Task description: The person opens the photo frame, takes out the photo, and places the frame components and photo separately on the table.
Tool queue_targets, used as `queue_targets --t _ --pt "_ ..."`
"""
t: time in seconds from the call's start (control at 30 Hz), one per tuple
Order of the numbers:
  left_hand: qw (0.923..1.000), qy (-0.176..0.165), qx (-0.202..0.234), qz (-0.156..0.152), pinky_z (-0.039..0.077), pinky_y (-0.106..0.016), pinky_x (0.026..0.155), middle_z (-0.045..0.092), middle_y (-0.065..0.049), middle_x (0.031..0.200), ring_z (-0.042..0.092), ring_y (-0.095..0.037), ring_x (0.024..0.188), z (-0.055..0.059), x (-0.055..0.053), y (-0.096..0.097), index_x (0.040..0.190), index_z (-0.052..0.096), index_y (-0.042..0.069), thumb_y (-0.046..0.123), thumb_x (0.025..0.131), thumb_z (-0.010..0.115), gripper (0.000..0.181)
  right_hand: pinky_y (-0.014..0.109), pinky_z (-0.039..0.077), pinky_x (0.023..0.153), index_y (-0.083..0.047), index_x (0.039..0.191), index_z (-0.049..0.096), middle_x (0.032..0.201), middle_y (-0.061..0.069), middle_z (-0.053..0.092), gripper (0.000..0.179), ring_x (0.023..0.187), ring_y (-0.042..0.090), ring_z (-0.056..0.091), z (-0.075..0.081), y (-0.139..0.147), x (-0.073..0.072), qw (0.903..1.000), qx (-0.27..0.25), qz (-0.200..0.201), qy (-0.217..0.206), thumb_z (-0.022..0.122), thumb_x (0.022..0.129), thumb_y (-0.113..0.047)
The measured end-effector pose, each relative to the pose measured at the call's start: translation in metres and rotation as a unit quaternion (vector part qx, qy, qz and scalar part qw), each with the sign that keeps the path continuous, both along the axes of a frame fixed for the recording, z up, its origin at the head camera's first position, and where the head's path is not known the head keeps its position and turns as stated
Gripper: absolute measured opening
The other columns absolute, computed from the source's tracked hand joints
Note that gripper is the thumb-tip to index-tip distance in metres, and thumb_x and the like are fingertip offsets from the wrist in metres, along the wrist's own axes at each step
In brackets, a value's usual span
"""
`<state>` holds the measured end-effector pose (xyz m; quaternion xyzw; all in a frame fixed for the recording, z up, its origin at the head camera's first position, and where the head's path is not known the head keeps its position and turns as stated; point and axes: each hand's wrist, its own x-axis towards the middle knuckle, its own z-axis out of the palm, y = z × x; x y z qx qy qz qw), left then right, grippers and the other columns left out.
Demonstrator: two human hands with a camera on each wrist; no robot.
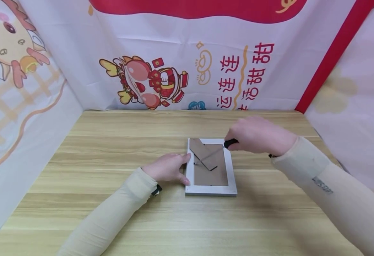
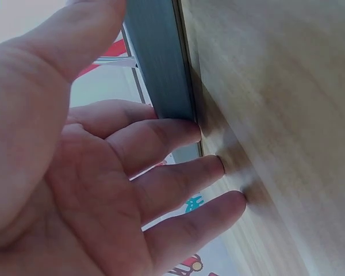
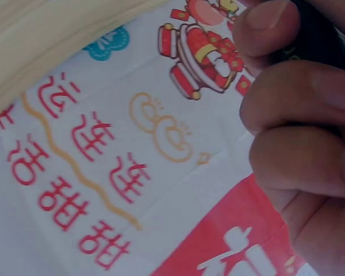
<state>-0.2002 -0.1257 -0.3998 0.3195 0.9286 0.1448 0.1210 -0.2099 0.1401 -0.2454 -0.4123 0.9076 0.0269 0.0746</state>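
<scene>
- Spreading beneath both hands: the desk (image 1: 119, 220), pale wood grain, all the work lying on it.
- Frame (image 1: 211, 190), white with a grey side, flat on the desk with its back up, between the two hands: touching the left hand along its left edge, below and to the left of the right hand. Brown backing board (image 1: 210, 179) set inside its border. Step in hand, as I read it: working along the inner edge that holds this board; whether loosening or fastening, cannot tell.
- Right hand (image 1: 254, 134) above the frame's right side, fingers curled firmly round a black handle.
- Left hand (image 1: 168, 168) spread fairly wide, thumb well apart from the fingers, nothing gripped. Thumb and fingers rest against the frame's left edge, probably steadying it; in the left wrist view the lower fingertips reach the desk.
- Strut (image 1: 210, 164), brown, slanting over the board, to the right of the left hand.
- Tool (image 1: 231, 143), screwdriver-like; its thin shaft runs from the right hand across the strut toward the left hand.
- Tab (image 1: 195, 163), small and dark, just beside the left hand, near the tool's tip; contact too fine to tell. Next move likely calls for a seated tip, gentle leverage and a firm left hand clear of any slip.
</scene>
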Motion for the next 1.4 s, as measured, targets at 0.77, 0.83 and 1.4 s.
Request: queue_targets --t 0.77,0.83,1.4 --pt "0.9996 0.014 0.017 -0.020 0.049 -0.033 0.078 0.063 0.002 0.087 0.056 -0.015 0.079 -0.001 -0.002 0.000 0.111 0.057 0.008 0.044 0.071 0.088 0.062 0.027 0.046 0.059 -0.014 0.092 0.070 0.076 -0.001 0.062 0.009 0.068 0.016 0.052 0.051 -0.121 0.009 0.9724 0.221 0.032 0.067 0.076 0.087 -0.017" --pt "0.9996 0.017 0.015 -0.018 0.049 -0.033 0.079 0.063 0.002 0.088 0.057 -0.015 0.080 -0.001 -0.001 -0.001 0.113 0.057 0.007 0.043 0.071 0.088 0.064 0.027 0.046 0.058 -0.013 0.094 0.071 0.077 -0.001 0.063 0.009 0.067 0.016 0.053 0.052 -0.128 0.011 0.9706 0.225 0.040 0.075 0.076 0.087 -0.017" --pt "0.9998 -0.006 -0.012 0.012 0.048 -0.039 0.093 0.068 -0.010 0.112 0.061 -0.021 0.098 0.004 0.001 0.002 0.139 0.051 0.001 0.048 0.070 0.086 0.090 0.032 0.048 0.063 -0.021 0.075 0.072 0.071 -0.006 0.064 0.015 0.068 0.017 0.057 0.059 -0.058 -0.002 0.9904 0.130 -0.042 0.015 0.078 0.087 -0.028"
